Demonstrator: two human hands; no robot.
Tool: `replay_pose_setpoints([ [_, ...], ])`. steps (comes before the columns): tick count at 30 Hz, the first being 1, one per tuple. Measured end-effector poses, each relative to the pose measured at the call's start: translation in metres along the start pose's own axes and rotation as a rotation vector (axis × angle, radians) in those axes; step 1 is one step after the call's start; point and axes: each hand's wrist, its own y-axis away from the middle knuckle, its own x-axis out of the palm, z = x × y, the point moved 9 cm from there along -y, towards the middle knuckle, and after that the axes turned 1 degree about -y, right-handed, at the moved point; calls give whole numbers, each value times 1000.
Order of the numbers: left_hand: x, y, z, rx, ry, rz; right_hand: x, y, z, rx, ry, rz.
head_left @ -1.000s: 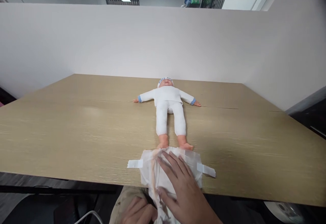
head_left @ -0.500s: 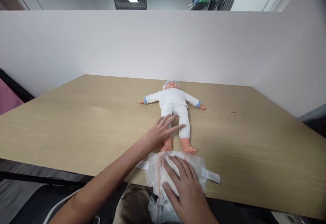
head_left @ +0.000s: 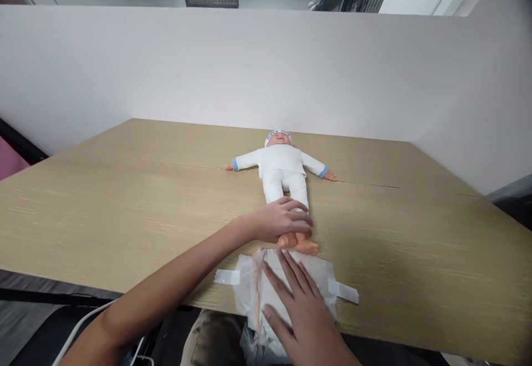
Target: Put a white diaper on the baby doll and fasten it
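A baby doll (head_left: 281, 158) in a white outfit with blue cuffs lies on its back, arms spread, its feet toward me. My left hand (head_left: 286, 219) is closed around the doll's lower legs, which are drawn together under the fingers. Just below the feet, an unfolded white diaper (head_left: 245, 299) lies at the table's front edge, its near end hanging over. Its two tabs stick out to the left and right. My right hand (head_left: 297, 299) rests flat on the diaper with fingers spread, the fingertips close to the doll's feet.
The wooden table (head_left: 124, 205) has a seam running across it behind the doll's middle. A white partition (head_left: 208, 66) rises along the back and right. A white cable (head_left: 78, 327) hangs below the front edge at left, beside my left forearm.
My left hand has moved down from above the doll's legs and closed on them, bringing the feet together. My right hand stays on the diaper.
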Motion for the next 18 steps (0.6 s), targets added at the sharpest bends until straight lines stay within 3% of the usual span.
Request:
replay_pose_setpoints([
  [5,-66,-11,26,-70,400,-167,3,-20,-15,42,-41,93],
  [8,-97,-12,51,-214,542,-261,4,-40,-26,48,-73,125],
  [12,-122,-7,73,-363,633,-351,9,-77,-45,37,-82,147],
  [18,-140,5,90,-423,605,-455,20,-150,-87,14,-53,101],
])
